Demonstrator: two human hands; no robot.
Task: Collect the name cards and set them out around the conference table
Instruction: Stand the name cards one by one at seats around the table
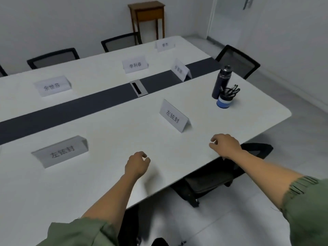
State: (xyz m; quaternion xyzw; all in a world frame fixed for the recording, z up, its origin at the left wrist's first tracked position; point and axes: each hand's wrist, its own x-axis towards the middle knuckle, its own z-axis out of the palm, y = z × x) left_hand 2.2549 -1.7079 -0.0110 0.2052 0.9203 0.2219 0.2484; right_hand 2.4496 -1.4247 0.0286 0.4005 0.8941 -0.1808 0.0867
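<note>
The white conference surface filled most of the view, with a dark strip running along its middle. Black chairs stood at its far side, beyond both hands. Six name cards stood on it: one well to the left of the left hand, one just ahead of the right hand, and four more across the strip, far ahead of both hands. A dark bottle and a pen cup stood ahead of the right hand. Both hands hovered over the near edge, each grip loosely curled and holding nothing.
</note>
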